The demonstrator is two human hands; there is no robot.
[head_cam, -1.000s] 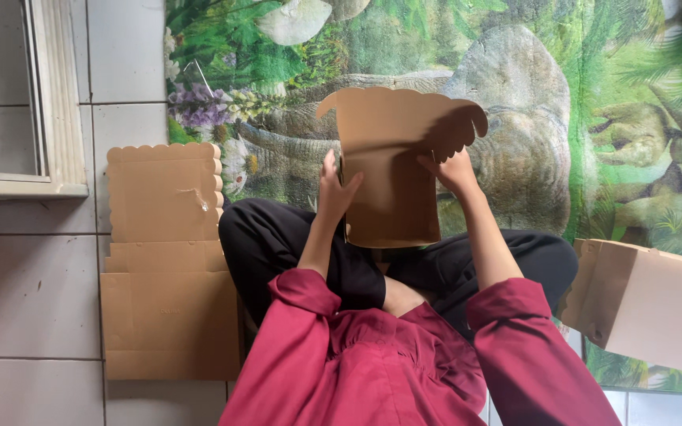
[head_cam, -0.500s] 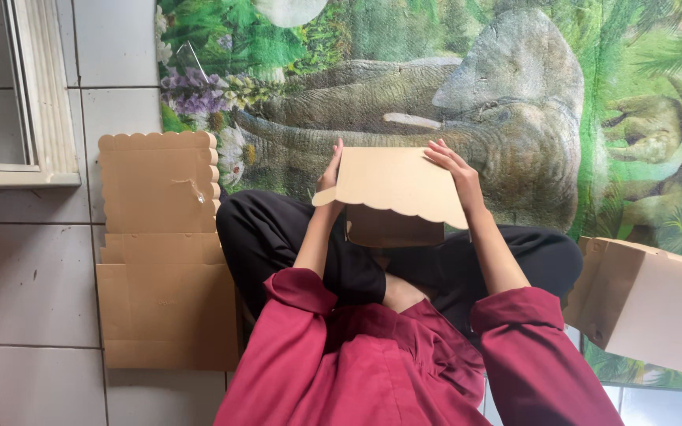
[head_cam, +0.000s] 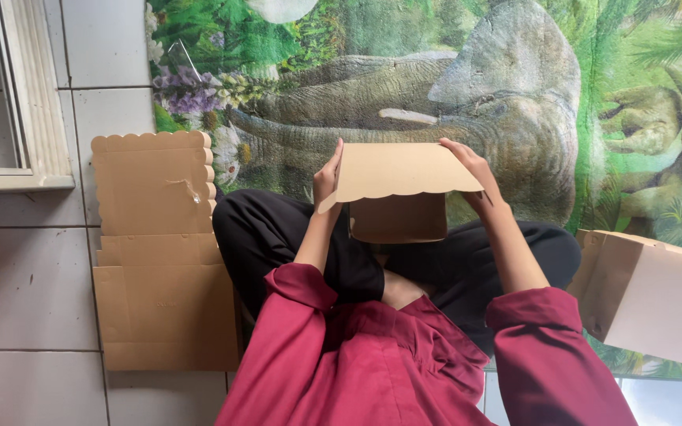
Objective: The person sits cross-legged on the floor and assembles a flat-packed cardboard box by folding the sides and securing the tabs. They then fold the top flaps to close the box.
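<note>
Head view: the person is sitting cross-legged on a jungle-print mat [head_cam: 515, 71], holding a brown cardboard box [head_cam: 398, 193] above the lap. The left hand [head_cam: 327, 177] is gripping the scalloped flap's edge at 9 o'clock, fingers curled round it; the right hand [head_cam: 471, 170] is pinching the opposite edge at 3 o'clock. The flap is lying folded over the box body, so the folding appears well along, though whether the side panels are locked cannot be told. At 9 o'clock a stack of flat scalloped cardboard blanks [head_cam: 159, 260] is resting on the tiled floor [head_cam: 25, 300]. At 4 o'clock 1 assembled box [head_cam: 657, 296] is sitting beside the knee. Nothing is blocking the hands.
</note>
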